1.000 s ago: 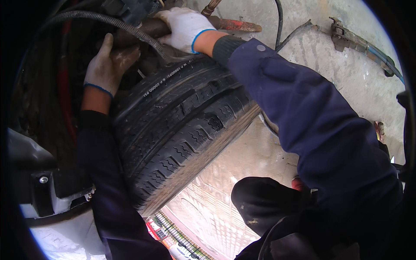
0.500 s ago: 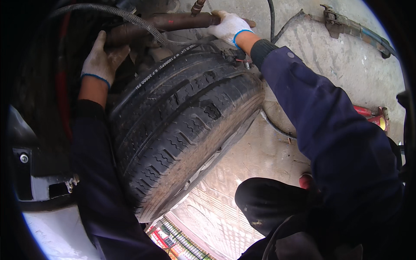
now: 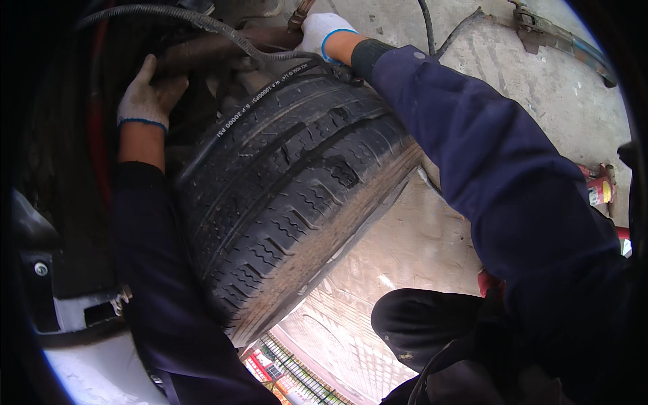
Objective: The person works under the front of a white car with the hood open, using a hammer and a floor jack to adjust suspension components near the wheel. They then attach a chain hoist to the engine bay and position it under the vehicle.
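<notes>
A rusty brown metal cylinder (image 3: 223,50) lies crosswise above the tire, inside the wheel well. My left hand (image 3: 150,98), in a white glove with a blue cuff, cups its left end from below, the thumb raised along its side. My right hand (image 3: 321,35), gloved the same way, is closed around its right end beside a metal fitting (image 3: 300,15); the fingertips are hidden. A ribbed grey hose (image 3: 182,17) arches in front of the cylinder. Just below stands the worn black tire (image 3: 304,175), with a black printed hose (image 3: 260,98) across its upper tread.
A steel bar tool with a blue section (image 3: 557,40) lies on the concrete floor (image 3: 466,88) at the upper right, near a black cable (image 3: 428,27). A red tool (image 3: 601,185) sits at the right. A silver body panel (image 3: 101,368) fills the lower left.
My right hand has moved left and slightly up with the cylinder's right end. My left hand has shifted slightly left. The tire appears a little farther right and lower in view.
</notes>
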Tool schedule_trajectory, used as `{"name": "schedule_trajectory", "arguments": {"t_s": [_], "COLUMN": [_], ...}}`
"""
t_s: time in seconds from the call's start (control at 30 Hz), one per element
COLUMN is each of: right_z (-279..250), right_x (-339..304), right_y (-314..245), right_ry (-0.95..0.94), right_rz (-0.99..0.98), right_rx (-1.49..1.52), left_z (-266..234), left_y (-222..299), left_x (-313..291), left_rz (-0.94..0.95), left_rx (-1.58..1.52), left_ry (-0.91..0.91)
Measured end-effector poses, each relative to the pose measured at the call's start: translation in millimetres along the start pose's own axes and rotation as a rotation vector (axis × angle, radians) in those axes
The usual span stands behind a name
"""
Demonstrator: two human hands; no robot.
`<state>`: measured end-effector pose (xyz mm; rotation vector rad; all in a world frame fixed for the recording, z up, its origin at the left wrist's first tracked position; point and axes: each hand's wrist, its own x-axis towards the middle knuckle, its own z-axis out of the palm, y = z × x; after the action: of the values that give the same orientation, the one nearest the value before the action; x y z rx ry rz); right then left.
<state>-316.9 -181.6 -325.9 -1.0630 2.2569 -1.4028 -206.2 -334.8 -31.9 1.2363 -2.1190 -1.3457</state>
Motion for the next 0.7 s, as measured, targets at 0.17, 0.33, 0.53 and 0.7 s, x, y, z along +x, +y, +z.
{"name": "schedule_trajectory", "arguments": {"t_s": [0.17, 0.33, 0.53, 0.7], "right_z": [24, 22, 1, -19], "right_x": [28, 32, 18, 8], "right_y": [-18, -20, -2, 24], "right_ry": [-0.131, -0.290, -0.243, -0.316], "right_rz": [0.011, 0.035, 0.157, 0.037], "right_rx": [0.239, 0.643, 0.727, 0.464], "left_z": [2, 17, 3, -12], "left_y": [11, 9, -1, -3], "left_x": [-10, -13, 5, 23], "left_rz": [-0.119, -0.164, -0.231, -0.255], "left_rx": [0.123, 0.037, 0.022, -0.069], "left_ry": [0.200, 0.431, 0.380, 0.298]}}
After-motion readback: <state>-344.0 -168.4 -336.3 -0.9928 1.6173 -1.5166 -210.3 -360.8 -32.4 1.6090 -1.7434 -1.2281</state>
